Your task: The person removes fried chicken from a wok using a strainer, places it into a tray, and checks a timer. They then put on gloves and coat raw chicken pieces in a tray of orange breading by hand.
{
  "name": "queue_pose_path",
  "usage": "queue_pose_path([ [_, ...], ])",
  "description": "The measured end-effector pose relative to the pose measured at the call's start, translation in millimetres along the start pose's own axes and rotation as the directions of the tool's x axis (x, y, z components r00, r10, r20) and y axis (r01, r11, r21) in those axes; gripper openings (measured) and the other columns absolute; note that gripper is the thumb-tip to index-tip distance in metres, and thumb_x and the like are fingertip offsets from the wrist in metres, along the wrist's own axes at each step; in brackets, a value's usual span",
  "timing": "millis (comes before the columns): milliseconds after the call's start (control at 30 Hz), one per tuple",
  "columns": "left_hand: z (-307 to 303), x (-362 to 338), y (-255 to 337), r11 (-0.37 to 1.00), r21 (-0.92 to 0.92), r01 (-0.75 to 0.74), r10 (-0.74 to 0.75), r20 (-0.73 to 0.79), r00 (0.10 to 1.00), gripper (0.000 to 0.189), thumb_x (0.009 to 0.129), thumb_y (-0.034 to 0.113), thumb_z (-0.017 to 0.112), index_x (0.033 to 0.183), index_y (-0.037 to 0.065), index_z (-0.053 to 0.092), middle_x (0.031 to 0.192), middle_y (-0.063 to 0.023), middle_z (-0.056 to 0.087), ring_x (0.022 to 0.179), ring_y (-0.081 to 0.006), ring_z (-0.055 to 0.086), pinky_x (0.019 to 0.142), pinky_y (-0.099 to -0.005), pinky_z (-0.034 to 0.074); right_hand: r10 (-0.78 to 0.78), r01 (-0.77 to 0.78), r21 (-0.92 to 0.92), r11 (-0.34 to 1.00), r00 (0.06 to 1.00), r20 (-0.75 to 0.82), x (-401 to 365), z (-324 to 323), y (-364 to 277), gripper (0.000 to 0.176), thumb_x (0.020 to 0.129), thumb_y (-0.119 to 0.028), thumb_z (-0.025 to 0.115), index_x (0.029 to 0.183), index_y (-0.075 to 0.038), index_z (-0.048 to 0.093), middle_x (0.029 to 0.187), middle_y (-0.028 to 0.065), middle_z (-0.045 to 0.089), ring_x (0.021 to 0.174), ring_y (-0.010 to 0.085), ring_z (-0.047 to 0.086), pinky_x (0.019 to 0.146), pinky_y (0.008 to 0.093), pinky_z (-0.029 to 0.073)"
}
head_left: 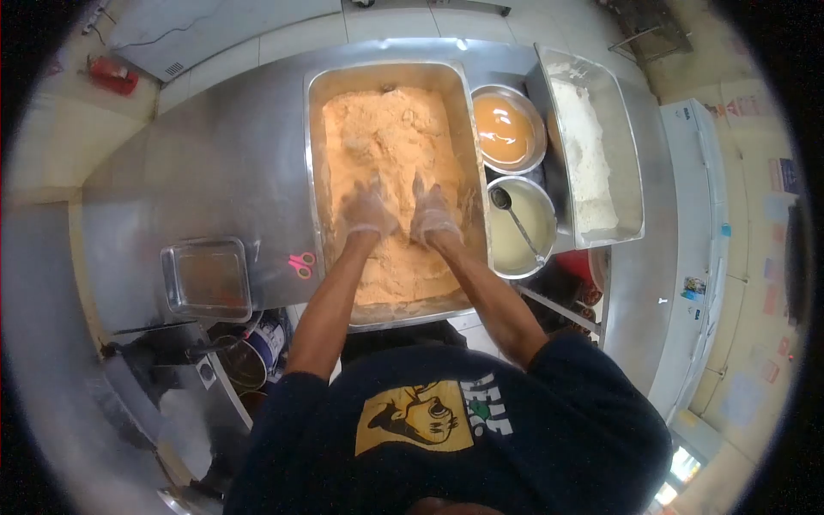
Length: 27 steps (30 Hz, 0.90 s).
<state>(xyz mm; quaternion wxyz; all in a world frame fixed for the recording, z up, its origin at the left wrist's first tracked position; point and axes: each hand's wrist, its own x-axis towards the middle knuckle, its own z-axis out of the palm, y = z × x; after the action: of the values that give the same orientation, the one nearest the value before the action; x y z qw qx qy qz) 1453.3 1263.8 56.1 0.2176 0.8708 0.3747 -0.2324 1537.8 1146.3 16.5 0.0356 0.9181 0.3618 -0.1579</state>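
Dark shirt (446, 429) with a yellow print fills the bottom of the view, and both bare forearms are stretched out from it over the steel worktop (215, 154). The left hand (369, 210) and right hand (433, 216), both gloved, are laid side by side on the orange powder (390, 129), roughly in the middle of the big steel tray (313, 172). On each hand the grip looks released: fingers are spread and pressed flat into the powder, and nothing is seen grasped. Whatever might sit under the palms is hidden, tbh.

Progress-wise, it's judged to be somewhere mid-way. The powder is heaped and lumpy at the far end and flatter near the body, so it's being worked but is far from even. No finished pieces are seen set out anywhere.

Just beside the big tray on the right, a bowl of orange liquid (542, 137) and a bowl of pale liquid (554, 210) are lined up, with a ladle (515, 223) left in the pale one. Next over, white flour (584, 146) is piled in a side tray (631, 172). On the left, pink scissors (301, 264) and a small container (167, 283) are parked well apart from the hands; its contents can't be made out.
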Motion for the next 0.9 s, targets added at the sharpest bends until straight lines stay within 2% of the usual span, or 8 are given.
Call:
queue_pose_path([
  [133,13.4,82.2,-39.2,0.964,-0.266,0.016,0.102,0.425,0.899,0.076,0.073,0.036,0.070,0.134,-0.002,0.047,0.154,-0.0262,0.024,0.135,-0.0446,0.037,0.101,-0.0578,0.043,-0.301,0.044,0.680,0.732,0.916,0.264,49.4,35.4,55.2,0.085,0.084,-0.024,0.068,0.155,-0.015,0.020,0.101,0.0279,0.066,0.100,0.0294,0.066,0.089,0.0367,0.051],
  [233,-23.4,29.4,-53.4,0.695,-0.671,0.259,0.216,0.538,0.815,0.073,0.074,0.035,0.070,0.132,-0.002,0.047,0.155,-0.0272,0.022,0.134,-0.0452,0.039,0.099,-0.0624,0.041,-0.240,0.002,0.388,0.922,0.788,0.567,45.2,-12.2,52.8,0.080,0.084,-0.026,0.068,0.152,-0.014,0.027,0.097,0.0258,0.067,0.097,0.0296,0.066,0.084,0.0376,0.051],
  [333,-15.9,-1.1,-34.2,0.909,-0.410,-0.079,0.121,0.078,0.990,0.075,0.077,0.034,0.069,0.139,0.001,0.043,0.156,-0.0270,0.023,0.132,-0.0467,0.041,0.095,-0.0710,0.038,0.012,-0.147,0.301,0.942,0.913,0.408,-15.6,-43.1,14.5,0.059,0.084,-0.029,0.066,0.138,-0.010,0.048,0.098,0.0209,0.067,0.095,0.0281,0.065,0.084,0.0395,0.051],
  [433,18.7,22.0,1.5,0.995,0.023,0.100,-0.099,-0.034,0.994,0.086,0.080,0.026,0.068,0.154,0.014,0.025,0.148,-0.0268,0.038,0.130,-0.0372,0.047,0.102,-0.0568,0.041,-0.090,0.029,-0.203,0.979,0.949,-0.302,-26.9,-39.4,-15.5,0.037,0.084,-0.029,0.064,0.116,-0.009,0.061,0.102,0.0186,0.066,0.095,0.0256,0.064,0.084,0.0403,0.050],
  [567,19.8,59.5,-28.6,0.922,-0.386,-0.029,0.018,-0.031,0.999,0.095,0.078,0.029,0.071,0.156,0.015,0.019,0.150,-0.0313,0.032,0.129,-0.0396,0.047,0.104,-0.0478,0.042,-0.207,0.212,0.246,0.946,0.977,-0.048,57.8,22.2,27.7,0.030,0.085,-0.027,0.063,0.106,-0.006,0.064,0.110,0.0190,0.063,0.103,0.0303,0.061,0.089,0.0411,0.050],
  [667,43.0,96.8,-65.1,0.697,-0.717,-0.011,0.413,0.388,0.824,0.100,0.075,0.032,0.075,0.156,0.015,0.019,0.154,-0.0342,0.017,0.127,-0.0470,0.047,0.104,-0.0473,0.042,-0.249,0.030,0.654,0.756,0.937,0.245,45.3,-14.0,51.9,0.026,0.084,-0.022,0.064,0.103,-0.004,0.066,0.114,0.0181,0.062,0.109,0.0351,0.060,0.089,0.0446,0.051],
  [767,4.5,5.1,-37.4,0.949,-0.313,-0.027,0.009,-0.060,0.998,0.103,0.071,0.037,0.079,0.154,0.014,0.023,0.153,-0.0319,0.023,0.124,-0.0458,0.051,0.102,-0.0451,0.045,-0.199,0.201,0.018,0.979,0.946,0.256,-2.9,-100.2,20.9,0.041,0.091,-0.032,0.055,0.114,0.000,0.065,0.117,0.0231,0.063,0.104,0.0333,0.064,0.089,0.0400,0.052],
  [900,32.6,8.5,-5.2,0.994,-0.022,0.109,-0.109,-0.027,0.994,0.113,0.069,0.039,0.080,0.156,0.017,0.012,0.149,-0.0286,0.031,0.123,-0.0431,0.053,0.097,-0.0409,0.050,-0.269,0.235,-0.204,0.950,0.950,-0.160,-4.4,-21.1,2.4,0.038,0.091,-0.029,0.056,0.112,0.001,0.065,0.116,0.0242,0.063,0.104,0.0347,0.064,0.090,0.0408,0.052],
])
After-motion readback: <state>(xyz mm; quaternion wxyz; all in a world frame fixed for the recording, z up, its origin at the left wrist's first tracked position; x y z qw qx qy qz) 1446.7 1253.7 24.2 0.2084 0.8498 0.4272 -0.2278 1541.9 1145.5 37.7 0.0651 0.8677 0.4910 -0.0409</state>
